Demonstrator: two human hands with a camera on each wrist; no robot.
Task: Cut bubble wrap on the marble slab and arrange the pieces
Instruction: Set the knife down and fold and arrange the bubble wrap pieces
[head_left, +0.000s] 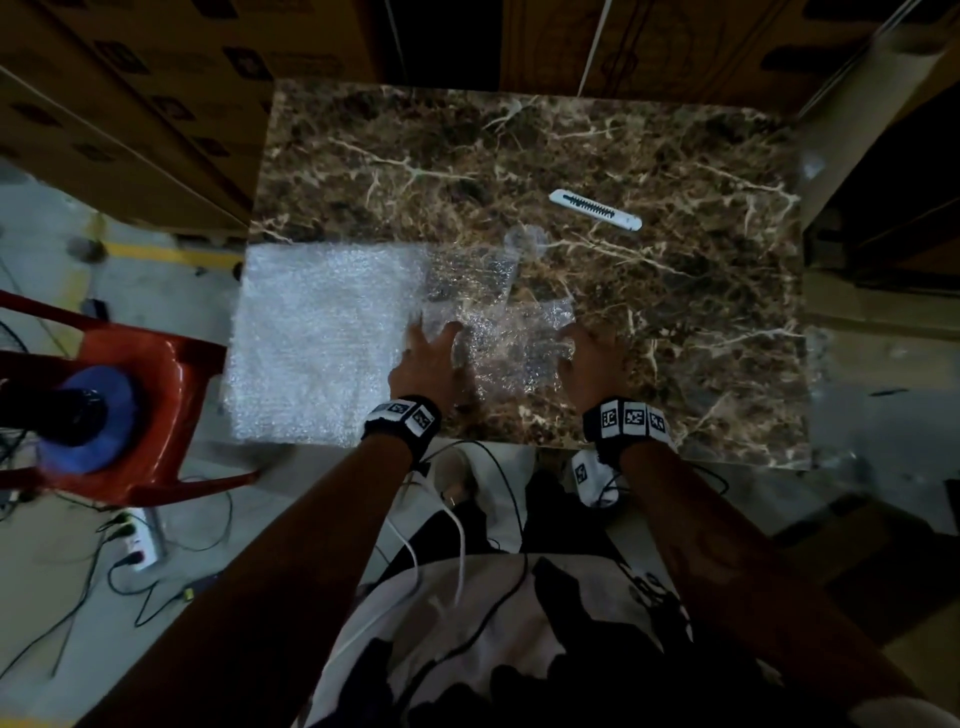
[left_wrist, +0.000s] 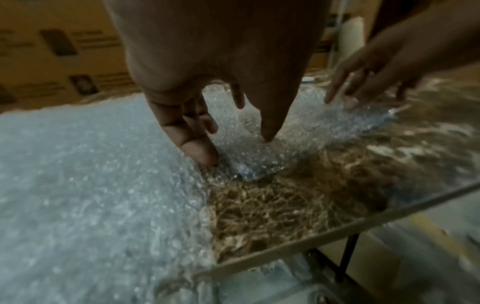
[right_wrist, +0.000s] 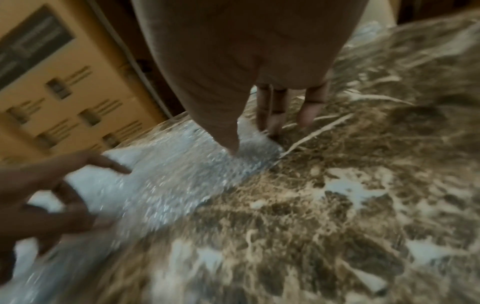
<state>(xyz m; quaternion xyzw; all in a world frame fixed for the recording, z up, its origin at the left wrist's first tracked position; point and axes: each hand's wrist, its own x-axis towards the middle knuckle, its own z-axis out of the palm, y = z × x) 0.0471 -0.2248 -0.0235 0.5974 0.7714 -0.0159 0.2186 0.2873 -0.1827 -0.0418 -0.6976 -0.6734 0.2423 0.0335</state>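
On the brown veined marble slab (head_left: 675, 322) a thick white stack of bubble wrap (head_left: 322, 338) covers the near left corner. Right of the stack lies a thin clear piece of bubble wrap (head_left: 504, 353). My left hand (head_left: 434, 338) presses spread, straight fingers on that piece's left edge, where it meets the stack. On the right end of the clear piece rests my right hand (head_left: 576, 338), fingers straight. The left wrist view shows left fingertips (left_wrist: 202, 154) down on the clear piece (left_wrist: 272, 156). In the right wrist view the thumb (right_wrist: 231, 144) touches the clear piece (right_wrist: 182, 174). More clear wrap (head_left: 472, 270) lies just behind.
A white box cutter (head_left: 595, 209) lies on the slab beyond my right hand. A red chair (head_left: 156, 415) holding a dark roll stands left of the slab. Cardboard boxes (head_left: 156, 104) line the back, and a pale roll (head_left: 857, 114) leans at the far right. Cables cover the floor.
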